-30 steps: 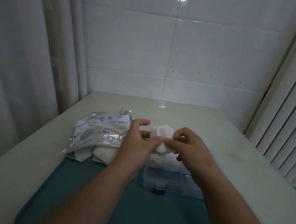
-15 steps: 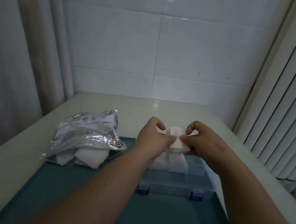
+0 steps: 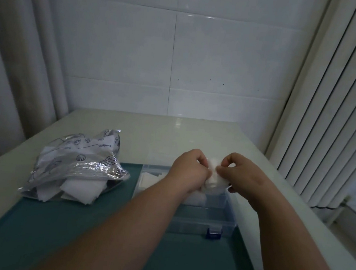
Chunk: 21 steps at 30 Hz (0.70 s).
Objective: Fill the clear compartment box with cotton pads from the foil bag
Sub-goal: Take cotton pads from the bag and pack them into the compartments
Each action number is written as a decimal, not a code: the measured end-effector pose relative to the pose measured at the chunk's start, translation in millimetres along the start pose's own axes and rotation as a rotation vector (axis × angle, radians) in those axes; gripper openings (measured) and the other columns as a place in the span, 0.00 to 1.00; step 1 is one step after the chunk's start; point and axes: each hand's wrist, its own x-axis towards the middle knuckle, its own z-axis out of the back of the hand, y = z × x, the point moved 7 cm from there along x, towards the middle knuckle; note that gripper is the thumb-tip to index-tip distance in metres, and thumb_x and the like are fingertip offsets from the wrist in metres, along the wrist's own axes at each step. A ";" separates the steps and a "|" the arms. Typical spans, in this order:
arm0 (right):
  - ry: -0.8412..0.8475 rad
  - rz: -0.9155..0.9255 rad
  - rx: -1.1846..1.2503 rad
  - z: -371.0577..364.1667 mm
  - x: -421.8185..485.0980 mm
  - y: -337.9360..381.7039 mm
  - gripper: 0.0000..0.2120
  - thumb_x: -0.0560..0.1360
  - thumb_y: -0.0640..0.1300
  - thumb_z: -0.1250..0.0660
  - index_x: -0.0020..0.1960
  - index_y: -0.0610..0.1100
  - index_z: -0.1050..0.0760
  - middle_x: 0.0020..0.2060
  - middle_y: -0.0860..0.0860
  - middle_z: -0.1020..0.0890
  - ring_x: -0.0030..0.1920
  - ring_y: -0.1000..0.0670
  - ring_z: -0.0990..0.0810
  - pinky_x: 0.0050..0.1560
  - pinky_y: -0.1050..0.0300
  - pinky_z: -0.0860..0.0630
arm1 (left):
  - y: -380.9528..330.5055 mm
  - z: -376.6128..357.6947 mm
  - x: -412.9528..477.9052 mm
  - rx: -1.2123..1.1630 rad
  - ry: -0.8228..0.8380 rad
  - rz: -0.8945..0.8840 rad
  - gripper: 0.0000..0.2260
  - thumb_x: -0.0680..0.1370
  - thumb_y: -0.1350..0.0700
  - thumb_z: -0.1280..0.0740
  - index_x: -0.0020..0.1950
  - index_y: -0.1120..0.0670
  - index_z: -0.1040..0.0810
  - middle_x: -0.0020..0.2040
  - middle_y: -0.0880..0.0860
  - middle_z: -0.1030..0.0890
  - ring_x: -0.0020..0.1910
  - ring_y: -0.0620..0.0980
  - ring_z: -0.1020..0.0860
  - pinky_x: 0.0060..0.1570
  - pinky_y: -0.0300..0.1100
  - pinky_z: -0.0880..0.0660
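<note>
A small stack of white cotton pads [image 3: 213,178] is held between both hands just above the clear compartment box [image 3: 218,218]. My left hand [image 3: 187,169] pinches its left side and my right hand [image 3: 243,177] pinches its right side, fingers curled over the top. The box stands open on the teal mat [image 3: 74,234], with white pads [image 3: 150,179] lying in its far left compartment and a blue latch [image 3: 213,233] at its front. The crumpled foil bag [image 3: 77,161] lies to the left, loose pads [image 3: 79,190] spilling from its mouth.
The mat lies on a pale table [image 3: 173,132] that ends at a white tiled wall. A curtain [image 3: 16,52] hangs at the left and vertical blinds [image 3: 340,108] at the right, close to the table's right edge.
Both hands have carried the pad stack to the right and lowered it toward the box. The view has swung right, so the foil bag now sits further left.
</note>
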 end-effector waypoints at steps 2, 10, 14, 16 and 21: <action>-0.003 -0.005 -0.064 -0.5 -0.2 -0.5 0.03 0.75 0.44 0.33 0.45 0.45 0.25 0.44 0.46 0.20 0.43 0.45 0.21 0.50 0.47 0.19 | -1.9 -2.3 -0.5 0.062 0.032 0.014 0.06 0.74 0.63 0.33 0.42 0.53 0.25 0.47 0.58 0.20 0.45 0.57 0.20 0.45 0.52 0.18; -0.009 -0.056 -0.251 -3.5 -0.1 1.7 0.03 0.73 0.43 0.28 0.45 0.44 0.20 0.43 0.47 0.18 0.47 0.47 0.20 0.54 0.50 0.21 | -7.5 -7.5 1.2 0.415 0.023 -0.069 0.07 0.76 0.60 0.32 0.52 0.54 0.19 0.50 0.53 0.18 0.49 0.52 0.20 0.46 0.43 0.23; 0.034 -0.090 -0.332 -7.6 4.6 0.2 0.06 0.73 0.43 0.28 0.49 0.44 0.18 0.48 0.45 0.17 0.49 0.46 0.19 0.56 0.49 0.21 | -5.5 -9.2 4.6 0.500 0.020 -0.059 0.09 0.75 0.58 0.29 0.54 0.54 0.18 0.51 0.53 0.18 0.50 0.50 0.21 0.48 0.40 0.25; 0.139 -0.135 -0.421 -14.0 7.8 -0.5 0.13 0.76 0.43 0.31 0.60 0.44 0.20 0.56 0.45 0.19 0.55 0.46 0.21 0.61 0.50 0.23 | -4.1 -11.0 6.8 0.549 0.037 -0.039 0.10 0.74 0.56 0.29 0.55 0.53 0.17 0.53 0.52 0.19 0.51 0.50 0.21 0.48 0.40 0.26; 0.216 -0.214 -0.582 -26.4 19.1 -11.1 0.17 0.76 0.46 0.32 0.63 0.42 0.22 0.58 0.45 0.20 0.58 0.47 0.22 0.64 0.52 0.27 | -1.3 -17.3 7.4 0.683 0.133 -0.078 0.14 0.75 0.50 0.30 0.59 0.52 0.17 0.55 0.54 0.18 0.53 0.51 0.21 0.53 0.42 0.25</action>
